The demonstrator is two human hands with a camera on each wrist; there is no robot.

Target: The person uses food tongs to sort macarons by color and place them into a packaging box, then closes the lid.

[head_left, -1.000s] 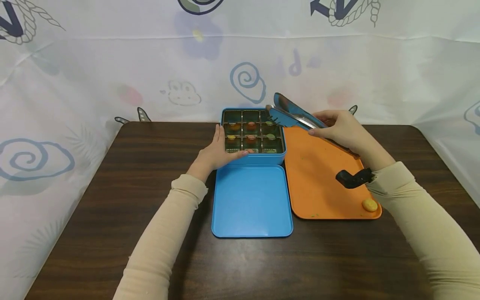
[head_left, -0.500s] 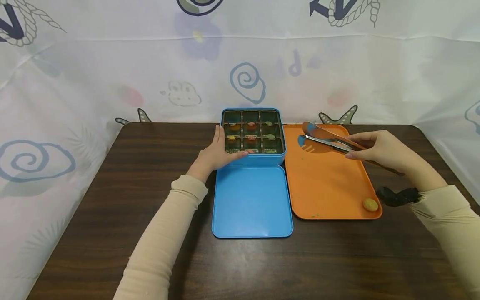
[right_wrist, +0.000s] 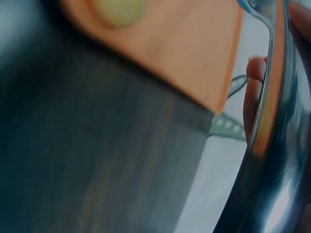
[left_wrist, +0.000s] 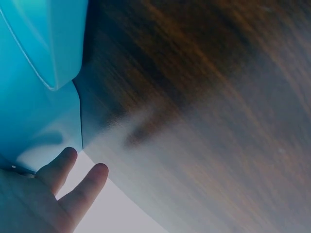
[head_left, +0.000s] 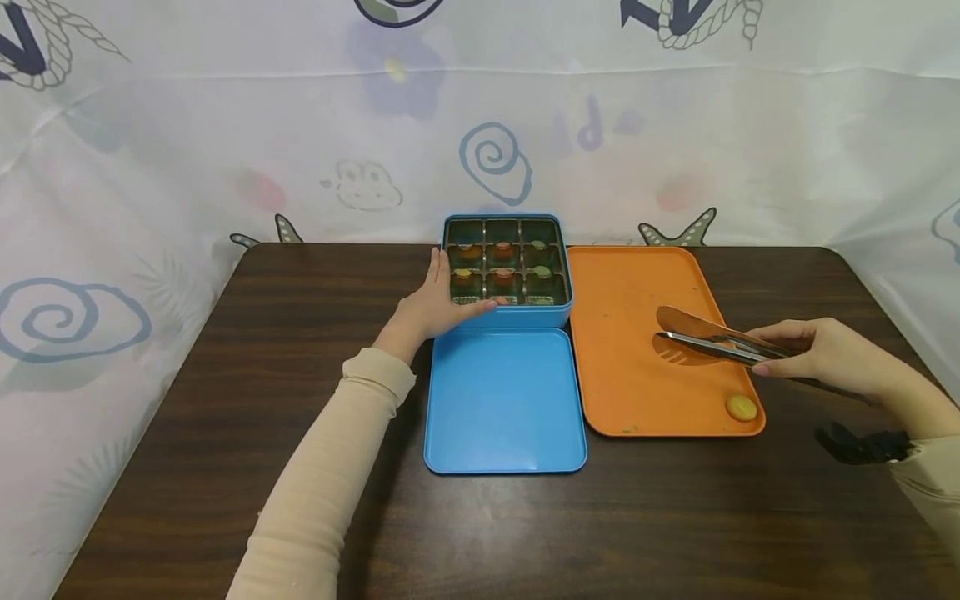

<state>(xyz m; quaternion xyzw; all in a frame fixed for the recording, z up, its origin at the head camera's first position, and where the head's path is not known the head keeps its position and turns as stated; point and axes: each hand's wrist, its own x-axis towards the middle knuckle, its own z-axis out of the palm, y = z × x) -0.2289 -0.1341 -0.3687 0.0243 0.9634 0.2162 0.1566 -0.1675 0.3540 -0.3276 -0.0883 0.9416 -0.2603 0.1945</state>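
Observation:
My right hand (head_left: 825, 354) grips metal serving tongs (head_left: 716, 339), whose tips hang over the orange tray (head_left: 630, 383) with nothing between them. A small round yellow piece (head_left: 742, 407), like a cookie, lies in the tray's near right corner. My left hand (head_left: 433, 304) rests against the left side of a blue tin box (head_left: 525, 318), fingers straight and thumb along its front rim. Inside, a divided insert has several cells with coloured round pieces; some lower cells are partly covered by the thumb. In the right wrist view, the tongs (right_wrist: 272, 141) run close past the camera.
In front of the box a flat blue lid (head_left: 505, 404) lies on the dark wooden table (head_left: 300, 333). The tray stands right beside both. A printed white cloth (head_left: 337, 125) hangs behind the table's far edge.
My right hand has carried the tongs from above the box's right edge to the right and nearer, over the tray towards the yellow piece. The left hand has stayed in place.

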